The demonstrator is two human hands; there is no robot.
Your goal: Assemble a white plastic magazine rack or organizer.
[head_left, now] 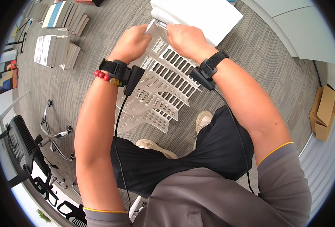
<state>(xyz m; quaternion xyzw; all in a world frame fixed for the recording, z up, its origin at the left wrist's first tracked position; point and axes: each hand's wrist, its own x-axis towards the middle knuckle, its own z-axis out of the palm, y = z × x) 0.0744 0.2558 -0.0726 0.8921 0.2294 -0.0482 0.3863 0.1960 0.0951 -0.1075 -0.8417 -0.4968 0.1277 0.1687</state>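
Note:
A white plastic file rack [137, 99] with several upright dividers, pierced by slots and round holes, stands in front of my legs. My left hand [134, 41] is closed on the left edge of its far end panel [158, 36]. On the other side of that panel, my right hand [186, 41] is curled with its fingers against the edge. Its fingertips are partly hidden behind the panel. Black straps with small cabled devices sit on both wrists, and a red bead bracelet [102, 75] is on the left one.
A white box-shaped piece [216, 22] stands just beyond my right hand. Stacks of books [54, 49] lie on the grey carpet [99, 41] at the far left. An office chair [27, 142] is at the left, a cardboard box [323, 113] at the right.

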